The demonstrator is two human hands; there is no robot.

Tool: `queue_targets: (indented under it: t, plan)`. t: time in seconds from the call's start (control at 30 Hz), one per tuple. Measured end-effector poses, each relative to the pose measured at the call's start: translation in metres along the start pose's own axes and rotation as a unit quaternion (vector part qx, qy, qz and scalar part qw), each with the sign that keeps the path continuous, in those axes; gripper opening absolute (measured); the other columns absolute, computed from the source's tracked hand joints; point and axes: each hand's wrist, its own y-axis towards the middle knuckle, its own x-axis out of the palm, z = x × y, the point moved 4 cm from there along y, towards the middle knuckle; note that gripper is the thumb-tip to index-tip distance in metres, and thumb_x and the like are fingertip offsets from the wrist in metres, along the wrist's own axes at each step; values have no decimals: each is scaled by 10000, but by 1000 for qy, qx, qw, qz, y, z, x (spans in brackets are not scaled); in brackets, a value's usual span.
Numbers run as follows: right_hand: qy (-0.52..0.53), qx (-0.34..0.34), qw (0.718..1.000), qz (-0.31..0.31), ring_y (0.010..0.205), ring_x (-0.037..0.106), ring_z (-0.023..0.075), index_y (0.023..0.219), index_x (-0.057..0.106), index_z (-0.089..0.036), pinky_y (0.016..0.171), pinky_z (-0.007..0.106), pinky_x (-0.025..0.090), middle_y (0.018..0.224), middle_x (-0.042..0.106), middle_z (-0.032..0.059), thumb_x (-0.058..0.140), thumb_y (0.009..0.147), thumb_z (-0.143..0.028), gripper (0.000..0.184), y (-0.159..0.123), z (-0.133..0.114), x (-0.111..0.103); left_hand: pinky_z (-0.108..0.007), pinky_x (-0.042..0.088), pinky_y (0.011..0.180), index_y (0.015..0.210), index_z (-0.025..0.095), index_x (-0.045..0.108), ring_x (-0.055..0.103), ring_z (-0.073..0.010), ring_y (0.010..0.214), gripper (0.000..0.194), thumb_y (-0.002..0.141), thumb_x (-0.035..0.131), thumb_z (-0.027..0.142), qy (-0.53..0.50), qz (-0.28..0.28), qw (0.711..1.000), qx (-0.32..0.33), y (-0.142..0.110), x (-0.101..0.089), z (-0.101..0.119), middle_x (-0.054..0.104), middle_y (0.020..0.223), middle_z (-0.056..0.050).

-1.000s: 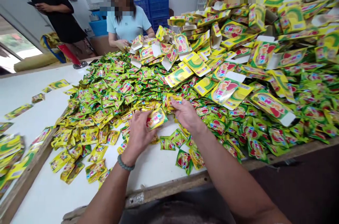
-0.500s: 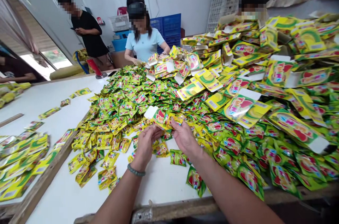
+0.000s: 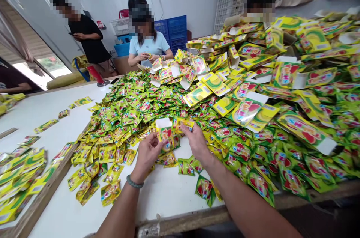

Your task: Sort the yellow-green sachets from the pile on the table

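My left hand (image 3: 148, 152), a bracelet on its wrist, pinches a small yellow-and-green carton (image 3: 164, 130) with its white end flap raised. Between the fingertips of my right hand (image 3: 194, 139) is a small yellow packet (image 3: 180, 124), close beside the carton's upper right edge. Its far end lies near the carton opening; I cannot tell whether it touches. Below and behind my hands spread loose yellow packets (image 3: 112, 151) and a heap of green packets (image 3: 135, 106) on the white table (image 3: 165, 196).
Cartons (image 3: 250, 108) with open flaps are piled on the right. Past a wooden strip (image 3: 53, 174) on the left lie flat filled-looking cartons (image 3: 25, 178). A co-worker in light blue (image 3: 149, 44) handles something across the table. Another person (image 3: 86, 37) stands behind near blue crates (image 3: 177, 29).
The carton has turned more upright in my left hand. The packet in my right hand has risen beside its opening. The co-worker's hands have come up together. The view has shifted slightly.
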Motion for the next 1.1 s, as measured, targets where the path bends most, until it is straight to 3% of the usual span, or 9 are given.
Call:
queue_targets:
  t: [0.07,0.2,0.33,0.47,0.6,0.7,0.83,1.0,1.1]
  plan:
    - [-59,-32,998,-9,876,594,198,962,602,-187,819,338,463,953,665,52,581,792,-430,297,6,-7,-6,-231,417,598,898,153,643,541,-133,636,283,752,646,395,47,-57,997,7,-2,-3,2,641,741,-16]
    - [-208,-38,976,-43,871,563,217,852,617,-171,845,368,427,895,647,60,631,737,-399,256,17,-9,-15,-217,374,577,807,156,644,495,-119,627,246,784,605,398,58,-102,993,5,-2,-6,4,604,709,3]
    - [-186,-39,979,-75,863,544,205,853,624,-191,808,338,430,859,630,35,602,757,-439,267,20,-6,-20,-221,367,565,840,155,647,482,-125,623,263,775,609,406,-6,-177,983,-47,-1,-4,-1,587,715,-6]
    - [-259,-61,961,-74,896,494,219,823,644,-207,826,343,394,875,604,40,675,703,-391,222,18,-9,-19,-204,330,505,756,164,628,415,-101,548,266,764,614,429,-53,-150,985,-63,0,-6,-4,524,626,17]
    - [-332,-62,934,-113,860,465,212,770,653,-204,803,333,373,843,594,41,664,725,-347,150,16,-12,-17,-192,316,484,786,151,619,403,-90,533,311,765,610,461,-88,-116,986,-80,0,-4,-7,527,638,12]
    - [-329,-47,935,-125,852,465,213,769,665,-201,779,327,371,836,595,38,644,742,-375,177,16,-14,-19,-191,326,489,818,147,619,410,-89,533,322,774,600,465,-102,-104,986,-81,-1,-4,-7,536,647,8]
    - [-325,-45,940,-93,881,454,228,806,667,-200,809,352,362,857,591,43,636,752,-376,187,18,-16,-24,-188,311,483,811,162,613,381,-83,519,292,802,570,450,-79,-89,991,-65,-2,-6,-1,514,627,26]
    - [-370,-89,913,-145,891,433,223,704,646,-193,821,347,362,891,583,52,708,696,-345,165,16,-17,-19,-194,285,474,801,160,645,369,-89,525,285,806,565,434,-5,-120,992,-44,-3,-4,3,504,608,25]
    - [-376,-107,908,-152,846,441,208,673,636,-198,765,322,368,796,579,36,706,708,-358,177,14,-17,-16,-198,282,462,775,161,666,370,-89,500,287,785,589,437,-21,-145,987,-62,-4,-1,1,520,584,27]
